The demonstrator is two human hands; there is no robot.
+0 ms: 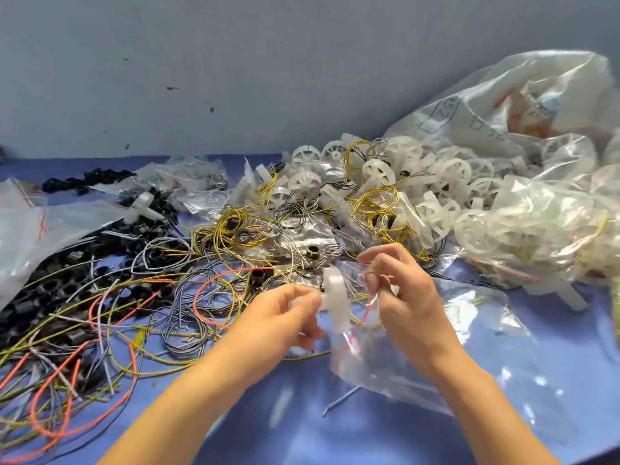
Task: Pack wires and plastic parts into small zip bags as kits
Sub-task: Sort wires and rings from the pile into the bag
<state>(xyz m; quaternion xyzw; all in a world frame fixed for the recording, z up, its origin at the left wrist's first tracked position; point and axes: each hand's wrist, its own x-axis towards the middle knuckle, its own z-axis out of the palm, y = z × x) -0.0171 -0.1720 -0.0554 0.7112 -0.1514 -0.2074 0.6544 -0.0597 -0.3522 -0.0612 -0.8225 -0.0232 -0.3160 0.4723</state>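
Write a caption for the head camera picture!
Left hand holds a white plastic part at the zip bag pinched by right hand.

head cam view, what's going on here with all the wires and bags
A person is packing a kit. The left hand holds a white plastic part at the mouth of a small zip bag, whose top edge the right hand pinches. Loose wires and black rings cover the blue table on the left; white wheels are heaped at the back right.

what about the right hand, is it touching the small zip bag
Touching. The head view shows the right hand pinching the red-striped mouth of the zip bag.
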